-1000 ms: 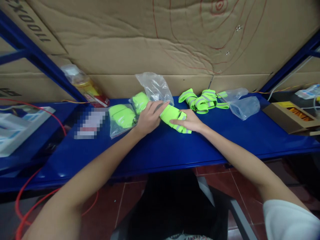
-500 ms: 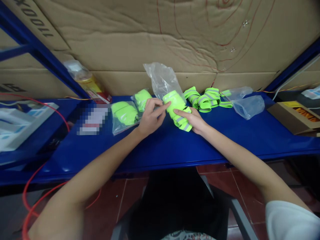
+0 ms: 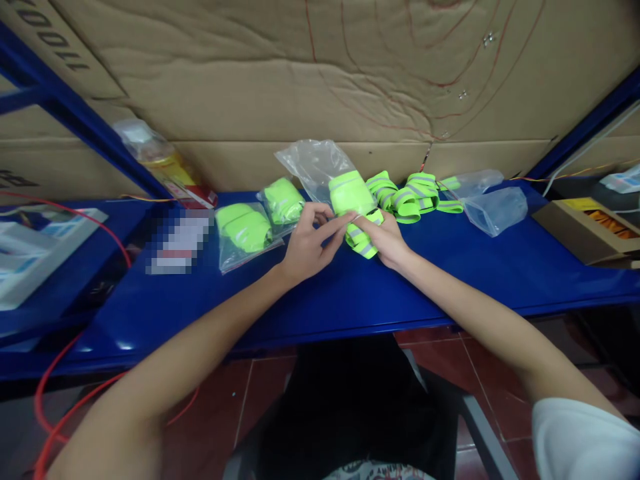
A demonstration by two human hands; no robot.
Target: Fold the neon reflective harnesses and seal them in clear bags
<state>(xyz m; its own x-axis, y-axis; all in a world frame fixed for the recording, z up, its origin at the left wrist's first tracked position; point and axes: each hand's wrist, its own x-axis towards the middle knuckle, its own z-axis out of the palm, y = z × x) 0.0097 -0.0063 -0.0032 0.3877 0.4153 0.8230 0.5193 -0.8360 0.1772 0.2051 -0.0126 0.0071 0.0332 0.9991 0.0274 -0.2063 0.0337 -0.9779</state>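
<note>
In the middle of the head view, a bundle of fluorescent yellow-green reflective strap (image 3: 361, 243) with grey stripes is partly inside a clear plastic bag (image 3: 313, 160). My right hand (image 3: 387, 239) is closed around the lower part of the bundle, thumb on top. Finger and thumb of my left hand (image 3: 313, 241) pinch at the bag's edge, close to the right thumb. The bag's far end lies limp toward the cardboard. Left of my hands are two bagged bundles, a larger bagged strap (image 3: 243, 227) and a smaller one (image 3: 284, 201).
Loose reflective straps (image 3: 417, 195) and clear empty bags (image 3: 495, 207) lie to the right on the blue table (image 3: 310, 300). An open cardboard box (image 3: 583, 230) stands farther right. A bottle (image 3: 165, 163) leans at the back left, beside a blurred-out paper (image 3: 183, 243).
The bag has come farther down over the bundle, covering more of its upper part. My left fingers have moved down and right, toward my right thumb.
</note>
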